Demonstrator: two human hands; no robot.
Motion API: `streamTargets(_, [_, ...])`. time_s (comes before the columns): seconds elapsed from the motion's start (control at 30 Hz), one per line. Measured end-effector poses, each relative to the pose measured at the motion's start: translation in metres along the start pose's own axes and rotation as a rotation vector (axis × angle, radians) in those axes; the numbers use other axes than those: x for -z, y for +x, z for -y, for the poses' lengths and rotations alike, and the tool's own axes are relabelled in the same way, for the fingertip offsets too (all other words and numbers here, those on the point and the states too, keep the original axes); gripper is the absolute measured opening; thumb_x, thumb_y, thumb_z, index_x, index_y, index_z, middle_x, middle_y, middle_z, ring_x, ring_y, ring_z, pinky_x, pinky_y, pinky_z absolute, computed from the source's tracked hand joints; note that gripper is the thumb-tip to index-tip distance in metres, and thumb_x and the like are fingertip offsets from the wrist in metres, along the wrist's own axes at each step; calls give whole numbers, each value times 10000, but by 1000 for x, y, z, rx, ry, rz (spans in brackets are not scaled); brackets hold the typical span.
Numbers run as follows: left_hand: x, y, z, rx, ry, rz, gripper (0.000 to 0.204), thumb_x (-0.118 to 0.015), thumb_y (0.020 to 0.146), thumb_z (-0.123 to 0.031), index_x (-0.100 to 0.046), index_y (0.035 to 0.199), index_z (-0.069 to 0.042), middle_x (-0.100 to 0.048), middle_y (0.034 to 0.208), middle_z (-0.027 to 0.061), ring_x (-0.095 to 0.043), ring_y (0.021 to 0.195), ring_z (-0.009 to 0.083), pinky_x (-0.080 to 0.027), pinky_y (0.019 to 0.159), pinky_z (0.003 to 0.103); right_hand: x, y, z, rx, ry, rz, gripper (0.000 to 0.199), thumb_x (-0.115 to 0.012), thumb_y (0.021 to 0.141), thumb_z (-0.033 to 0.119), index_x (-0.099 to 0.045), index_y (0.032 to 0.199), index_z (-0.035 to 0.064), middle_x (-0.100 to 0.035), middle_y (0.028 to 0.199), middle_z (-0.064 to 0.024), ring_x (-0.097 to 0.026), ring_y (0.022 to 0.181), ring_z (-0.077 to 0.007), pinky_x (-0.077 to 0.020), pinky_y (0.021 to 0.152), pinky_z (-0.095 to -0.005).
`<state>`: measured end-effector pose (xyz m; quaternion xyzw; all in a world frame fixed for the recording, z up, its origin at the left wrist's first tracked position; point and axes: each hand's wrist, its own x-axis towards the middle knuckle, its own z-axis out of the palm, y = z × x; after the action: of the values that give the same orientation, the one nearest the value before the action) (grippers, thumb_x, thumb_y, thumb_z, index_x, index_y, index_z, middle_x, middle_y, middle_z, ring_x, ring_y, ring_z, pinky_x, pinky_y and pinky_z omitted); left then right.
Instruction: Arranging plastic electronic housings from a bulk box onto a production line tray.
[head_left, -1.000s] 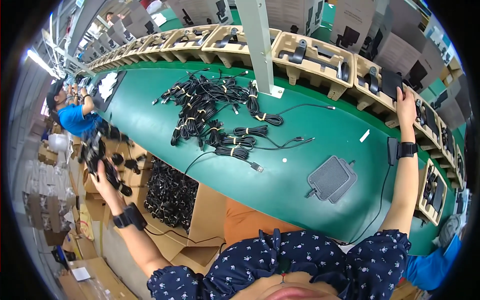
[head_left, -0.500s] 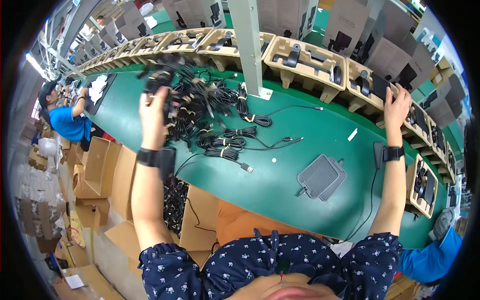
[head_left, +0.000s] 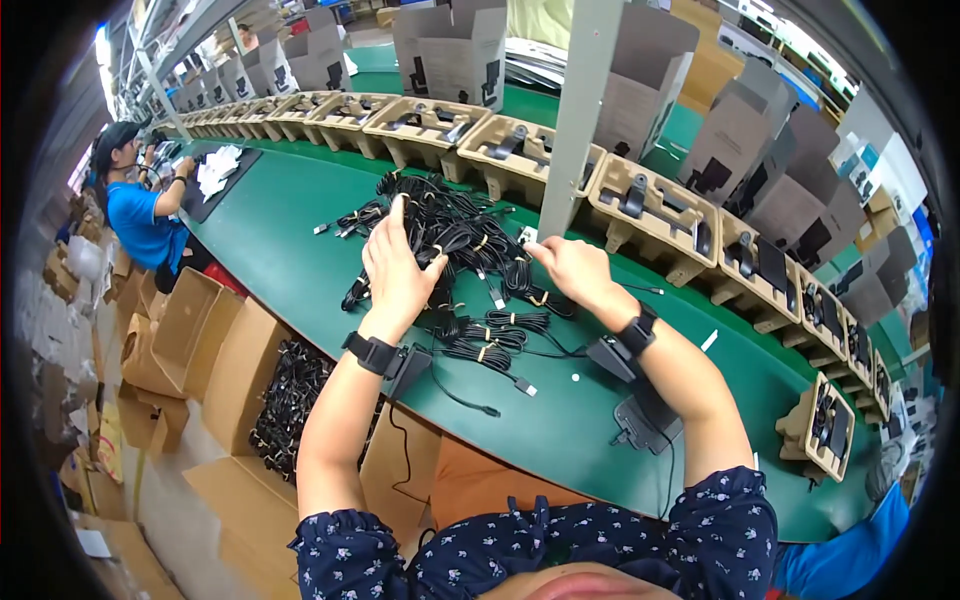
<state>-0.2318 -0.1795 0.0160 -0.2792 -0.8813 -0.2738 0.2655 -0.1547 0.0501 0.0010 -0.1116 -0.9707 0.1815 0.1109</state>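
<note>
A tangled heap of black cable bundles (head_left: 470, 225), several tied with pale bands, lies on the green table. My left hand (head_left: 398, 265) rests over the heap's left part, fingers stretched and thumb apart. At the heap's right side, beside the foot of the grey post (head_left: 582, 120), my right hand (head_left: 580, 272) has its fingers curled in; whatever they may hold is hidden. More banded cables (head_left: 490, 352) lie nearer to me, one USB plug (head_left: 525, 386) pointing right. Grey mesh pads (head_left: 640, 425) are partly covered by my right forearm.
Pulp trays (head_left: 650, 215) with black parts line the far edge, open grey boxes (head_left: 455, 60) behind them. One tray (head_left: 818, 430) stands at the right. A carton of black cables (head_left: 290, 405) sits below the table's left edge. A person in blue (head_left: 145, 215) works at far left.
My right hand has left the tray at the right and come to the cable heap. My left hand has moved right and onto the heap. The view has shifted.
</note>
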Motion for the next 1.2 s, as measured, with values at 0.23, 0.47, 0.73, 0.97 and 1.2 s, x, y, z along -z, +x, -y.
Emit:
streamTargets(0.23, [19,-19,28,28,87,367,849,-772,645,-258,-318,1357,-174,-164,1414,247,-195,1312,380,-181,1031,568,-29,32,4,-25,30,162,540,-650,731,472,-525,965,1,-634,815,-161,-617,790,-339,-481,699,-396])
streamTargets(0.47, [42,-16,-13,-116,20,90,707,-725,691,-162,-374,1299,-79,-207,1388,245,-232,1273,400,-211,1030,513,-25,20,-11,-50,1051,49,192,-498,807,4,-428,985,-2,-569,718,-56,-586,652,-134,-498,637,-254])
streamTargets(0.73, [-1,-17,-81,-297,-419,-18,488,-624,719,-66,-471,1181,-35,-368,1293,203,-378,1157,377,-303,983,452,-37,29,4,-137,252,235,551,-535,754,612,-649,733,74,-648,711,-124,-640,695,-233,-475,625,-375])
streamTargets(0.97, [-2,-15,-117,-286,-654,-91,372,-590,748,-8,-507,1110,-21,-417,1266,186,-436,1131,332,-354,960,403,-53,39,-1,-38,710,124,251,-576,812,301,-570,828,50,-630,757,-121,-622,709,-199,-485,613,-313])
streamTargets(1.2, [-18,-15,-128,-302,-824,-233,310,-534,745,50,-515,1045,-27,-468,1203,181,-465,1080,334,-359,932,403,-36,39,6,-49,1400,93,157,-636,797,135,-513,748,49,-546,688,-46,-510,616,-112,-415,517,-261])
